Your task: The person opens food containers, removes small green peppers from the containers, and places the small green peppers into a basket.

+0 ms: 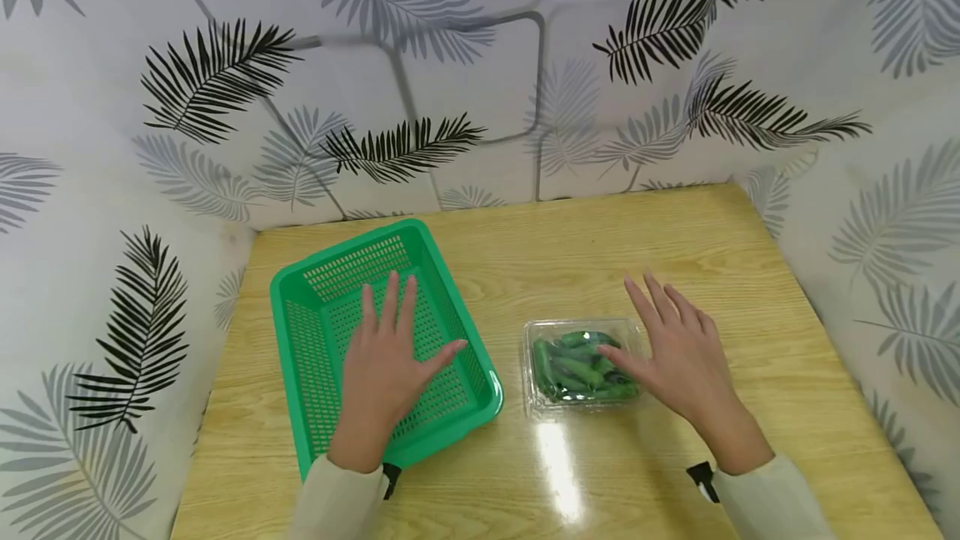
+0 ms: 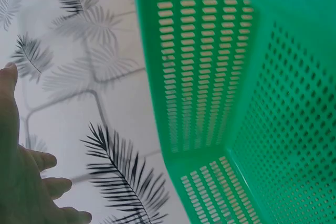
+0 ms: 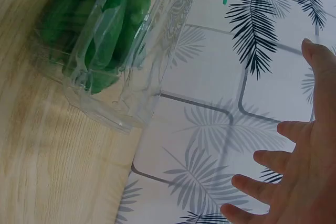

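Observation:
My left hand (image 1: 384, 369) hovers over a green plastic basket (image 1: 288, 357), fingers spread and straight, holding nothing. The basket has slotted walls and a perforated floor, and nothing lies on the part of the floor that shows. A clear plastic box (image 1: 531, 402) of green peppers (image 1: 577, 367) sits to the right of the basket. Near the box's right side is my right hand (image 1: 682, 361), its fingers extended and its thumb overlapping the box's edge in the head view. In the right wrist view the hand (image 3: 310, 166) is apart from the clear box (image 3: 142, 93).
A wood-grain table (image 1: 600, 257) bears both containers. Behind it and on both sides stand walls covered in leaf-patterned sheeting (image 1: 465, 90). A bright reflection shows on the tabletop in front of the box.

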A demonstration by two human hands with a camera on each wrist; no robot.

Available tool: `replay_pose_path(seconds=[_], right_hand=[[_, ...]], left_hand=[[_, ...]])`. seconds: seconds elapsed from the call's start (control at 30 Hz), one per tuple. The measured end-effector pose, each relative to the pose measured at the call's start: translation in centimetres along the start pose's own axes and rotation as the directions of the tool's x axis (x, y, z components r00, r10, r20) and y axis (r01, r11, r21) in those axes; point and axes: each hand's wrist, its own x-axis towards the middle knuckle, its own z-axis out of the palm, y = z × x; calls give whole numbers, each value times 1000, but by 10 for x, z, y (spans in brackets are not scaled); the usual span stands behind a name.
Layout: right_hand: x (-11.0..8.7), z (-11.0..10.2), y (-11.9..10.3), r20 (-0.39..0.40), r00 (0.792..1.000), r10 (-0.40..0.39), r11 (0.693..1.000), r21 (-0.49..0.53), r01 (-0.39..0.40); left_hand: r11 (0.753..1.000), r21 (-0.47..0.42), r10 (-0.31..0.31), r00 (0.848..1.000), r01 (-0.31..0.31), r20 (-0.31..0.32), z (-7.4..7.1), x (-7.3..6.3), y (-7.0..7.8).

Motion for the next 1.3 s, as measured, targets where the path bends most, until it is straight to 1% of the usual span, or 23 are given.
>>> replay_pose_path(seconds=[0.07,0.13,0.37,0.47,0.57,0.63,0.7,0.8,0.9,1.0,1.17,1.23,1.3], right_hand=[[-4,-2,-1,-2,1000,3,1000,4,-3],[-8,-3,-1,-2,1000,14,1000,13,-14],[-20,-4,2,34,997,64,994,92,-67],[-25,-2,4,50,996,74,988,134,-80],[-30,1,5,65,994,90,978,183,-100],[-34,3,6,93,990,106,960,249,-126],[-37,7,8,124,985,118,935,321,-152],[-43,13,11,164,980,116,880,440,-178],[-47,20,14,177,978,107,837,515,-184],[-51,26,17,188,974,123,806,554,-209],[-58,34,22,202,963,180,767,585,-266],[-60,37,24,195,961,198,757,592,-276],[-63,39,25,193,957,218,740,606,-291]], left_hand=[[1000,-5,22,999,-22,-27,-1,-2,5],[999,-11,37,999,-37,-37,-2,-3,10],[992,-98,78,995,-83,-54,-8,-9,29],[988,-98,113,990,-121,-82,-8,-10,37],[983,-77,157,981,-166,-111,-5,-11,46],[979,-62,184,975,-193,-127,-1,-13,52],[976,-66,200,971,-210,-131,3,-15,57],[973,-80,207,970,-217,-126,9,-18,63],[971,-85,214,971,-223,-106,15,-21,68],[965,-65,246,964,-254,-102,21,-24,75],[944,-35,322,939,-328,-119,32,-27,87],[936,-31,346,933,-350,-103,36,-27,93],[928,-16,370,926,-372,-73,39,-28,100]])
